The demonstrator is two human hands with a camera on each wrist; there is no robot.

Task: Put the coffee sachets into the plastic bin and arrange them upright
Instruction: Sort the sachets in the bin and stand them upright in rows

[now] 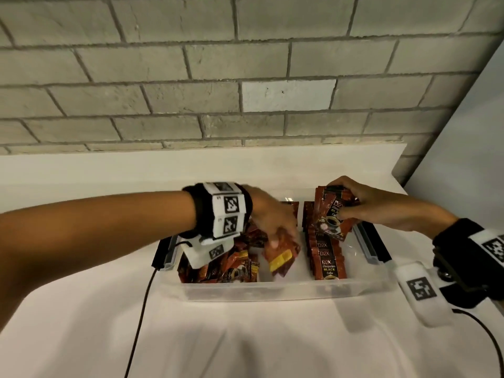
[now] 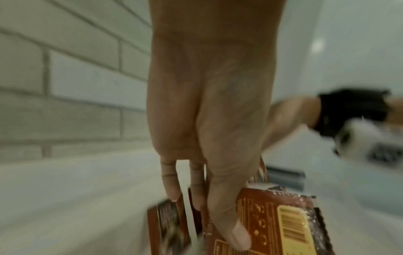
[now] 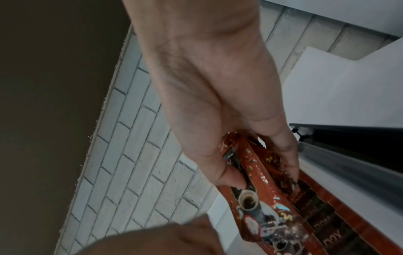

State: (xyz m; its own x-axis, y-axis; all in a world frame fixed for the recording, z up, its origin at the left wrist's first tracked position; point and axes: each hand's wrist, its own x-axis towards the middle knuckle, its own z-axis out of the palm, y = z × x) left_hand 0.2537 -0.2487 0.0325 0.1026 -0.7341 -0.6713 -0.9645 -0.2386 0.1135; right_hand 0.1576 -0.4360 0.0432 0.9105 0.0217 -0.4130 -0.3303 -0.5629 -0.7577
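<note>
A clear plastic bin stands on the white table. My left hand is over the bin's middle and pinches red-brown coffee sachets with a yellow barcode patch; the left wrist view shows the thumb pressed on these sachets. My right hand grips a stack of red sachets at the bin's back right, above an upright row of sachets. In the right wrist view the fingers clamp that stack. Loose sachets lie jumbled on the bin's left side.
A grey brick wall rises behind the table. Black latches flank the bin's sides. A black cable runs down the tabletop at the left, another cable at the right. A pale wall closes the right side.
</note>
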